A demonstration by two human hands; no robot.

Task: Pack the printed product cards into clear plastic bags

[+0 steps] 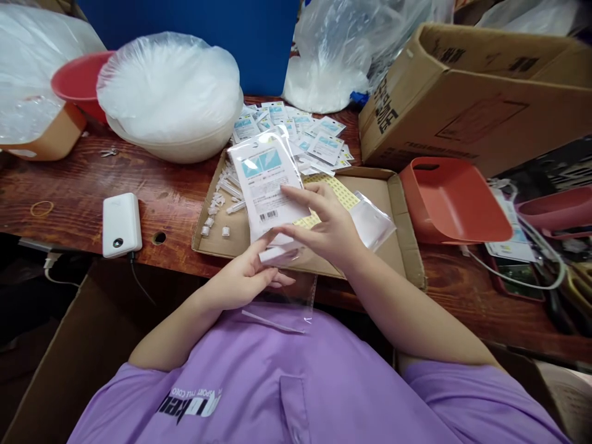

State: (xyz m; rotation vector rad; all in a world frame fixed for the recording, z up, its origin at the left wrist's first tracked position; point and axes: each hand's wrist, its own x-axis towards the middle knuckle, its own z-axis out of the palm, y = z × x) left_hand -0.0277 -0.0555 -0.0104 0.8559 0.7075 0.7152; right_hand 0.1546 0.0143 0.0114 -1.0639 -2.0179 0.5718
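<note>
A clear plastic packaging bag (pixel 272 194) with a printed white and blue card in it is held upright over the shallow cardboard tray. My left hand (pixel 247 274) grips its lower end, where the clear flap hangs down toward my lap. My right hand (pixel 326 225) holds its right side, index finger across the printed front and thumb at the bottom edge. Behind my right hand lie a yellow sticker sheet (pixel 340 192) and more clear bags (pixel 374 225) in the cardboard tray (pixel 409 246). Small clear plastic pieces (pixel 217 200) are scattered at the tray's left.
Packed cards (pixel 326 147) are heaped behind the tray. A bag-lined bowl (pixel 171 139) stands back left, a white power bank (pixel 121 225) nearer. To the right are an orange bin (pixel 457 203), a large carton (pixel 481 105), a phone (pixel 518 279) and scissors (pixel 580 280).
</note>
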